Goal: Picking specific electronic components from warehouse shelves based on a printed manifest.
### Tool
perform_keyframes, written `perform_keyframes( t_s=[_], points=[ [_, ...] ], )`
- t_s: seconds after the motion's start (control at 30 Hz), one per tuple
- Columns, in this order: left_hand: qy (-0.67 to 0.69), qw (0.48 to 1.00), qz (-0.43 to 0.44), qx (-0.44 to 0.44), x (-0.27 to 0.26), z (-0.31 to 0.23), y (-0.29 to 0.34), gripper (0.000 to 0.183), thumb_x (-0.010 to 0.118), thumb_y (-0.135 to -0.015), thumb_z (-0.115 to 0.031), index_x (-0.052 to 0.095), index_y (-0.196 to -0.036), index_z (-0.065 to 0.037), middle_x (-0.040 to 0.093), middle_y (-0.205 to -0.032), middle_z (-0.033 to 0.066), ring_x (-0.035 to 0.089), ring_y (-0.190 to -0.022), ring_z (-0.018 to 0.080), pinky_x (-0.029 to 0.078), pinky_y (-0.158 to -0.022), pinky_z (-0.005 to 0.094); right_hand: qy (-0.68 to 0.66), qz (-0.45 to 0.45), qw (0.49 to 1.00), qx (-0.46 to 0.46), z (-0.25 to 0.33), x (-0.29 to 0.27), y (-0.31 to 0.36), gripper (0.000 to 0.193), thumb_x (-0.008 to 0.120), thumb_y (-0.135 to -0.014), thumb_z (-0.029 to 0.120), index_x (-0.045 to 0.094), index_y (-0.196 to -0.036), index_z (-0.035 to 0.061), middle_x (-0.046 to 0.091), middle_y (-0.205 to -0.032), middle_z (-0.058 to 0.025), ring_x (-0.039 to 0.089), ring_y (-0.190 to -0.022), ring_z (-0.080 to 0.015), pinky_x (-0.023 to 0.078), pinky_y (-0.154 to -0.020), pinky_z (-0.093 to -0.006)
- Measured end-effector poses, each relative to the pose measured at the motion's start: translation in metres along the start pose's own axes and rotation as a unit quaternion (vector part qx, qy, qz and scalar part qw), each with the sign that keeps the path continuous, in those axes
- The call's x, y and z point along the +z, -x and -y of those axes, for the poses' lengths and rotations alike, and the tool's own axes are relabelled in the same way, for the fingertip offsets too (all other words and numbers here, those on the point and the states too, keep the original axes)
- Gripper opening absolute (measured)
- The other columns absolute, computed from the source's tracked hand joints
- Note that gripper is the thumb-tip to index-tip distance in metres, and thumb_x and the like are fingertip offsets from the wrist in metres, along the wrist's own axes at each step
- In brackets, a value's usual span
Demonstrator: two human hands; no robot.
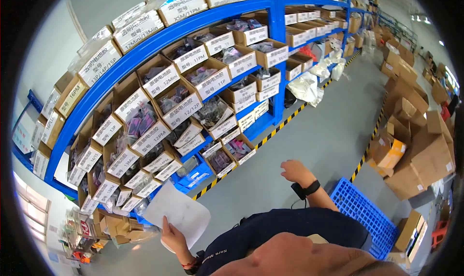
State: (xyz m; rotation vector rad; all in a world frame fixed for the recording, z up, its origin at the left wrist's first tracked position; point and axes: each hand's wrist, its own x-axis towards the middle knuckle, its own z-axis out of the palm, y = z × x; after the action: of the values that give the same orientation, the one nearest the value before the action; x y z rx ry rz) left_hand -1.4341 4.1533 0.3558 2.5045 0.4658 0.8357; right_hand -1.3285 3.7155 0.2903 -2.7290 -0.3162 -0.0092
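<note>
My left hand (174,238) grips a white sheet of paper (182,212) by its near edge, fingers closed on it. Beyond the sheet stands a blue shelf rack (278,20) packed with cardboard bins (181,111) that have white labels on their fronts. Small parts in clear plastic bags (141,124) fill many of these bins, some with pink and purple pieces. Held out over the floor, away from the rack, my right hand (296,172) is loosely closed, with nothing visible in it. A black band circles that wrist.
A blue plastic pallet (365,218) lies at my right. Cardboard boxes (418,160) are heaped along the right side. Yellow-and-black tape (285,124) runs along the floor by the rack. A white plastic bag (307,90) hangs out near the rack's lower shelf.
</note>
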Motion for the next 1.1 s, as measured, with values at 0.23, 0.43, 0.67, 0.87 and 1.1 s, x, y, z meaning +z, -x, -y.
perform_keyframes(
  t_s=[0.23, 0.43, 0.67, 0.87, 1.1],
  points=[
    [0.04, 0.993, 0.035, 0.104, 0.059, -0.029, -0.062, 0.033, 0.049, -0.076, 0.001, 0.058, -0.108, -0.004, 0.059, -0.079, 0.0226, 0.056, -0.069, 0.0373, 0.044, -0.062, 0.0414, -0.006, -0.005, 0.992, 0.127, -0.036, -0.005, -0.011, 0.03, 0.063, -0.067, 0.022, 0.061, -0.09, 0.0035, 0.059, -0.09, -0.0178, 0.055, -0.087, -0.0343, 0.045, -0.074, -0.043],
    [0.049, 0.994, 0.073, 0.067, 0.082, -0.039, -0.095, 0.033, 0.05, -0.076, -0.001, 0.058, -0.108, -0.004, 0.059, -0.074, 0.02, 0.056, -0.068, 0.035, 0.044, -0.061, 0.0406, -0.189, -0.174, 0.962, -0.096, 0.047, -0.124, -0.066, 0.021, 0.062, -0.066, 0.0, 0.058, -0.087, 0.0001, 0.058, -0.077, -0.0133, 0.057, -0.071, -0.0276, 0.045, -0.065, -0.0327],
    [0.083, 0.992, 0.067, 0.063, 0.091, -0.042, -0.144, 0.029, 0.051, -0.078, 0.0, 0.061, -0.104, -0.006, 0.059, -0.075, 0.0204, 0.057, -0.067, 0.0323, 0.045, -0.062, 0.0342, -0.121, -0.446, 0.629, -0.625, 0.115, -0.201, -0.102, 0.014, 0.059, -0.069, 0.019, 0.051, -0.068, 0.0085, 0.045, -0.063, -0.0035, 0.047, -0.054, -0.0179, 0.042, -0.049, -0.0318],
    [0.293, 0.953, 0.06, 0.043, 0.074, -0.026, -0.193, 0.024, 0.055, -0.079, 0.002, 0.062, -0.102, -0.002, 0.065, -0.082, 0.0076, 0.054, -0.067, 0.0098, 0.042, -0.061, 0.0224, -0.003, -0.288, 0.743, -0.604, 0.159, -0.205, -0.224, 0.022, 0.066, -0.058, 0.01, 0.058, -0.077, 0.002, 0.038, -0.057, -0.0012, 0.043, -0.049, -0.0155, 0.037, -0.044, -0.0293],
    [0.433, 0.897, 0.039, -0.075, 0.085, -0.033, -0.245, 0.025, 0.055, -0.079, 0.006, 0.062, -0.101, -0.001, 0.061, -0.087, 0.0007, 0.049, -0.068, 0.0039, 0.037, -0.06, 0.0149, -0.001, -0.185, 0.823, -0.537, 0.181, -0.209, -0.399, 0.008, 0.053, -0.068, 0.0, 0.053, -0.075, 0.0002, 0.048, -0.068, -0.0117, 0.051, -0.064, -0.0299, 0.042, -0.056, -0.0383]
  ],
)
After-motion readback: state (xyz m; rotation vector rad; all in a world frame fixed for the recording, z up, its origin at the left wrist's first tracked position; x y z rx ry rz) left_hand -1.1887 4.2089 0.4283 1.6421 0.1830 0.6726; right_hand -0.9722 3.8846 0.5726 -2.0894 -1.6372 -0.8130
